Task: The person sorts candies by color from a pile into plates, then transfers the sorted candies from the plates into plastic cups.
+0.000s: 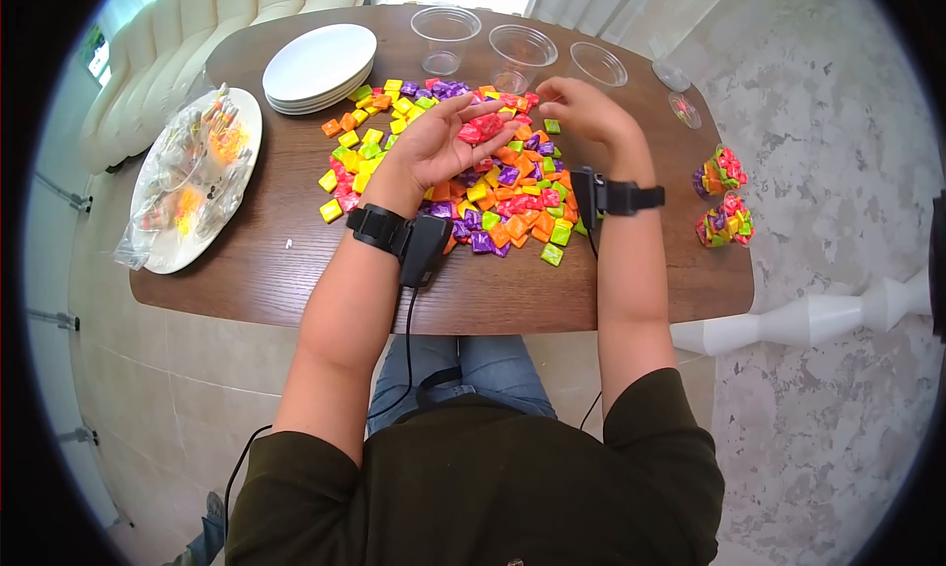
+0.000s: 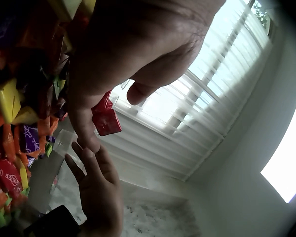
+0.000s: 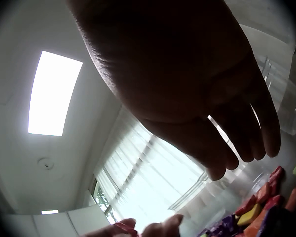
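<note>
The left hand (image 1: 439, 147) is turned palm up over the candy pile (image 1: 512, 211), with several red wrapped candies (image 1: 481, 130) lying on its palm and fingers. In the left wrist view, red candies (image 2: 106, 122) show beside the fingers of the left hand (image 2: 133, 49). Just right of it, the right hand (image 1: 589, 113) hangs above the pile's far right side, fingers relaxed and bent slightly. The right wrist view shows the right hand (image 3: 187, 84) palm down with fingers extended and nothing visible in them.
Three clear cups (image 1: 445, 59) stand along the table's far edge, near stacked white plates (image 1: 320, 64). An oval platter (image 1: 251, 137) with a plastic bag lies at left. Two candy-filled cups (image 1: 724, 221) stand at the right edge, with another clear cup (image 1: 685, 111) behind them.
</note>
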Demonstrator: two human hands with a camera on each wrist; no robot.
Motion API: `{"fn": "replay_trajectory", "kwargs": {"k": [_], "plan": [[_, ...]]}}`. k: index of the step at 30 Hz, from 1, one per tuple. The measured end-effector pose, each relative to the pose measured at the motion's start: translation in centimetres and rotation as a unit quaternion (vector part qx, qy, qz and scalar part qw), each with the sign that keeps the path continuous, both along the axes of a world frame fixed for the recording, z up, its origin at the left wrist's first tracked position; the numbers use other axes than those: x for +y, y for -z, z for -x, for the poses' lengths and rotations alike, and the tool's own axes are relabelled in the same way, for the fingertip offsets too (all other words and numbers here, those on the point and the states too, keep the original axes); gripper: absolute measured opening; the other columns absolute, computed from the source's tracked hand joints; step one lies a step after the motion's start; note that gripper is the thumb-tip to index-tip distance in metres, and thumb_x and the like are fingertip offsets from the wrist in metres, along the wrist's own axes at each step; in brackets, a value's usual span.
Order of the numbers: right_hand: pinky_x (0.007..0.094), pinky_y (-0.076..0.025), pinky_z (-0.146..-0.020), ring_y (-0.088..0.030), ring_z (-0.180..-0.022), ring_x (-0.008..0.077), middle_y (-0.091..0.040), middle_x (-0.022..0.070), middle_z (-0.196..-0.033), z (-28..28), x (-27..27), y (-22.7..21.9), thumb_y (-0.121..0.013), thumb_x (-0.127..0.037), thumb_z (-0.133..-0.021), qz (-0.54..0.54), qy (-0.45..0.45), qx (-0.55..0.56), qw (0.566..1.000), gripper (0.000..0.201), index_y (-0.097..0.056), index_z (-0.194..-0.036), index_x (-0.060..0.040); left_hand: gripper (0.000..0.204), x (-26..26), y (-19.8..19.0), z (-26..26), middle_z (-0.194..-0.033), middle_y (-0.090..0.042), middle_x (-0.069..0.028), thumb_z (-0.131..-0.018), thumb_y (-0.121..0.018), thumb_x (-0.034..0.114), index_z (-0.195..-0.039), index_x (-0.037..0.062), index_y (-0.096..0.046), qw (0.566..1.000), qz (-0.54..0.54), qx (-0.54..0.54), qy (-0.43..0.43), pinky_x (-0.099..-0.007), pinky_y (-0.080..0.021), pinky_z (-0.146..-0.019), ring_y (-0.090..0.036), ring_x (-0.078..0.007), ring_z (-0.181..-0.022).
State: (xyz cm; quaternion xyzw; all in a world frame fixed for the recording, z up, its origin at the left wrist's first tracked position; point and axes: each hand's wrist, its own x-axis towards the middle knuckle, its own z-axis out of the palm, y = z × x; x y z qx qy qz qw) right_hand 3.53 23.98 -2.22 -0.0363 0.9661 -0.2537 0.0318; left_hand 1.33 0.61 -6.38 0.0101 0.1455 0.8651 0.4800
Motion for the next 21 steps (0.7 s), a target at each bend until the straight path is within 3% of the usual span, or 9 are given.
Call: {"fn": "replay_trajectory", "kwargs": {"k": [3,6,9,12,15,19,21], "plan": [[0.0331,-0.049,-0.077,-0.059,-0.094,0.0239,-0.061,0.0166,-0.103,2.4,0.0,3.7,-0.063,-0.012,-0.078,-0.147,0.034,0.015,0.988,0.036,-0.055,-0.111,0.0000,0.038,-0.2,0.8,1.0,-0.113,-0.048,-0.0222,-0.093,-0.044,0.011,-0.126,-0.0084,-0.038,0.999,-0.024,0.005,-0.033,-0.0312,-0.053,-0.085,-0.053,-0.0288,-0.105],[0.0341,-0.049,-0.075,-0.060,-0.088,0.0261,-0.063,0.0159,-0.097,3.9,0.2,5.7,-0.065,-0.010,-0.076,-0.093,0.027,0.007,0.995,0.032,-0.056,-0.105,-0.0002,0.035,-0.9,1.4,2.0,-0.107,-0.049,-0.0203,-0.091,-0.045,0.004,-0.123,-0.0090,-0.040,0.997,-0.044,0.002,-0.056,-0.0273,-0.055,-0.078,-0.055,-0.0244,-0.096],[0.0345,-0.049,-0.073,-0.061,-0.083,0.0262,-0.064,0.0146,-0.091,3.0,-0.4,3.9,-0.066,-0.008,-0.073,-0.098,0.023,-0.008,0.995,0.026,-0.057,-0.096,-0.0006,0.034,-1.2,1.1,2.1,-0.108,-0.049,-0.0205,-0.090,-0.045,0.004,-0.122,-0.0087,-0.040,0.995,-0.010,-0.002,-0.100,-0.0274,-0.055,-0.077,-0.055,-0.0248,-0.096],[0.0350,-0.048,-0.070,-0.061,-0.080,0.0267,-0.063,0.0137,-0.086,3.2,0.4,3.8,-0.067,-0.007,-0.072,-0.114,0.001,-0.098,0.989,0.021,-0.056,-0.089,-0.0017,0.034,-1.3,1.2,2.3,-0.108,-0.048,-0.0201,-0.090,-0.045,0.003,-0.122,-0.0083,-0.040,0.994,-0.006,0.000,-0.111,-0.0278,-0.055,-0.077,-0.055,-0.0248,-0.096],[0.0384,-0.048,-0.071,-0.059,-0.086,0.0318,-0.062,0.0159,-0.087,2.5,0.9,5.3,-0.068,-0.009,-0.069,-0.101,0.044,0.060,0.992,0.020,-0.058,-0.085,-0.0042,0.034,-1.4,0.6,2.0,-0.110,-0.048,-0.0197,-0.090,-0.045,0.003,-0.122,-0.0078,-0.040,0.992,0.012,-0.016,-0.124,-0.0291,-0.055,-0.078,-0.055,-0.0253,-0.097],[0.0370,-0.048,-0.067,-0.060,-0.079,0.0300,-0.063,0.0143,-0.082,3.3,0.9,4.9,-0.067,-0.009,-0.068,-0.129,0.012,0.004,0.992,0.019,-0.058,-0.084,-0.0040,0.035,-1.5,0.4,1.9,-0.113,-0.046,-0.0208,-0.090,-0.044,0.004,-0.123,-0.0069,-0.039,0.992,0.020,-0.010,-0.125,-0.0322,-0.053,-0.084,-0.054,-0.0279,-0.103],[0.0348,-0.046,-0.062,-0.059,-0.073,0.0283,-0.063,0.0131,-0.079,2.7,0.7,3.8,-0.067,-0.009,-0.067,-0.143,0.012,-0.033,0.989,0.020,-0.058,-0.084,-0.0029,0.030,-1.5,0.2,1.7,-0.107,-0.049,-0.0210,-0.090,-0.045,0.006,-0.116,-0.0086,-0.043,0.991,0.030,-0.006,-0.132,-0.0345,-0.053,-0.086,-0.055,-0.0292,-0.099]]}}
